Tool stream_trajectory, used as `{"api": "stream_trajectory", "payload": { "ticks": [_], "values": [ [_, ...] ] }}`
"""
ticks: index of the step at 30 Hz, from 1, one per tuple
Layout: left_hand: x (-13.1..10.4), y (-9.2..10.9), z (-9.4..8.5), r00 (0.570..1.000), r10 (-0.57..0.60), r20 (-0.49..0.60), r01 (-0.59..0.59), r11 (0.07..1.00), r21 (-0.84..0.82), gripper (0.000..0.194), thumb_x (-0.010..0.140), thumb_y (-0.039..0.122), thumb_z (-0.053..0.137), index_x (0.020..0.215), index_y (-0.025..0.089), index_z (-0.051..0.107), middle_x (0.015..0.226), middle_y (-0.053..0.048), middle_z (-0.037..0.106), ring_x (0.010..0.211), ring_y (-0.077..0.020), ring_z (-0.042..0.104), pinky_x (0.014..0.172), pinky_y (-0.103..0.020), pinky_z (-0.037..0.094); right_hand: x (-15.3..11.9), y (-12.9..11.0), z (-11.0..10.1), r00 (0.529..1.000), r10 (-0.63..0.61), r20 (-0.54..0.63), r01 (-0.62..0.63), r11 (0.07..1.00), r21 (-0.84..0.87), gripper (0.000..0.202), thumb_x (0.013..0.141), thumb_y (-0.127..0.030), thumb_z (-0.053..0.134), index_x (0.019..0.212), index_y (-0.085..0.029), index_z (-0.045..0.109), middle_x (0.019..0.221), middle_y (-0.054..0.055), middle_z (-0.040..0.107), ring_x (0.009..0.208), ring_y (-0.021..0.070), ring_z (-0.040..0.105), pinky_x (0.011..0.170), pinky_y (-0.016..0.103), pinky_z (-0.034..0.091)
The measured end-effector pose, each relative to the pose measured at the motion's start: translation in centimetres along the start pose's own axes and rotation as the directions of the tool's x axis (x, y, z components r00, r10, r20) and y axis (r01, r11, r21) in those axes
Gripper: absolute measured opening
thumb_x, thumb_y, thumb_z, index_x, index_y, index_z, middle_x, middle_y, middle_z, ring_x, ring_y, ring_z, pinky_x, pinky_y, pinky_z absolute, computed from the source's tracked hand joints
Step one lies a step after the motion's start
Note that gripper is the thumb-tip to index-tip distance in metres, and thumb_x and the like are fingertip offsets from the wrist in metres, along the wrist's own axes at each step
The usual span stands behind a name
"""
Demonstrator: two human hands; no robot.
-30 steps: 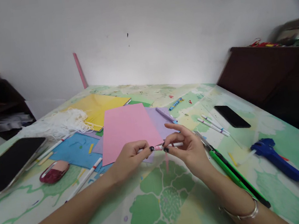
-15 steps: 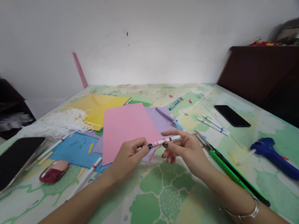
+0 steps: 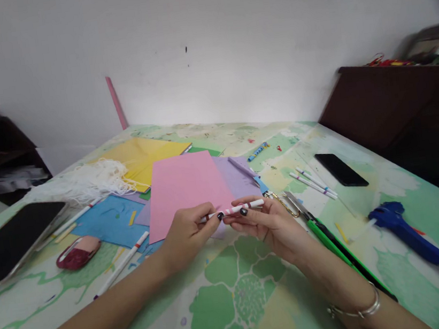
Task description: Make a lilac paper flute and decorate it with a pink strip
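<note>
One white stick (image 3: pixel 231 210) near pink sheet (image 3: pixel 184 185): likely light, stiff, best held by ends, pinched in my left hand (image 3: pixel 191 232) and right hand (image 3: pixel 274 227).

Tbl (image 3: pixel 154 318) w/ grn, ylw & wht floral pattern. L side: big phone (image 3: pixel 19 239), maroon/pink pouch (image 3: pixel 78 253), wht string heap (image 3: pixel 92 178). Mid: paper (image 3: pixel 107 219), ylw, blue & pink, overlapping. R side: grn cutter (image 3: pixel 333 241), blue glue gun (image 3: pixel 409 236), wht tubes (image 3: pixel 313 186), small phone (image 3: pixel 340 169).
</note>
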State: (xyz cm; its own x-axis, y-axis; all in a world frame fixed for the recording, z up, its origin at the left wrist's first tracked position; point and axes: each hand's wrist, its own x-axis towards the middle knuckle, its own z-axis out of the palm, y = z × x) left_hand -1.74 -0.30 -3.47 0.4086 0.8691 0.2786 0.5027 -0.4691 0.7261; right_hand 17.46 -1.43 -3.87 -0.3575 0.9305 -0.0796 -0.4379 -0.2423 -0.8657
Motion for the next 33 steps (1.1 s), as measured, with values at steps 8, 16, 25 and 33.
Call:
{"api": "stream_trajectory", "payload": {
  "ticks": [8,16,25,33],
  "values": [
    [0.08,0.05,-0.13,1.000,0.010,0.008,-0.010,1.000,0.004,0.031,0.085,0.035,0.043,0.061,0.015,0.046,0.054,0.005,0.039,0.051,-0.0071,0.035,0.050,-0.020,0.025,0.09,-0.45,-0.12,0.998,-0.042,-0.036,0.041,0.999,-0.028,0.022,0.066,-0.020,0.076,0.087,-0.016,0.072,0.092,0.008,0.073,0.092,0.0198,0.068,0.098,0.040,0.047],
    [0.13,0.03,0.05,0.999,-0.004,0.053,0.002,0.999,0.040,0.029,0.084,0.031,0.043,0.062,0.014,0.051,0.054,0.004,0.044,0.052,-0.0072,0.037,0.051,-0.019,0.026,0.15,-0.60,0.02,0.987,-0.103,-0.123,0.098,0.994,-0.051,0.016,0.065,-0.025,0.076,0.079,-0.018,0.074,0.083,0.006,0.073,0.076,0.0164,0.066,0.078,0.034,0.052],
    [0.20,-0.25,0.20,0.994,-0.033,0.106,0.025,0.997,0.074,0.029,0.083,0.031,0.041,0.063,0.014,0.052,0.054,0.005,0.041,0.052,-0.0076,0.036,0.050,-0.020,0.025,0.53,0.15,-0.39,0.948,-0.240,-0.208,0.182,0.947,-0.267,0.017,0.057,-0.022,0.080,0.072,-0.020,0.071,0.075,0.002,0.072,0.070,0.0147,0.063,0.072,0.031,0.050],
    [0.28,-0.63,0.17,0.991,-0.092,0.098,0.087,0.995,0.054,0.028,0.084,0.033,0.041,0.063,0.016,0.047,0.056,0.005,0.041,0.055,-0.0089,0.037,0.054,-0.022,0.025,0.25,-0.17,-0.69,0.924,-0.331,-0.190,0.261,0.911,-0.318,0.010,0.064,-0.022,0.077,0.073,-0.021,0.072,0.081,0.003,0.073,0.077,0.0160,0.063,0.078,0.033,0.048]
  ]
}}
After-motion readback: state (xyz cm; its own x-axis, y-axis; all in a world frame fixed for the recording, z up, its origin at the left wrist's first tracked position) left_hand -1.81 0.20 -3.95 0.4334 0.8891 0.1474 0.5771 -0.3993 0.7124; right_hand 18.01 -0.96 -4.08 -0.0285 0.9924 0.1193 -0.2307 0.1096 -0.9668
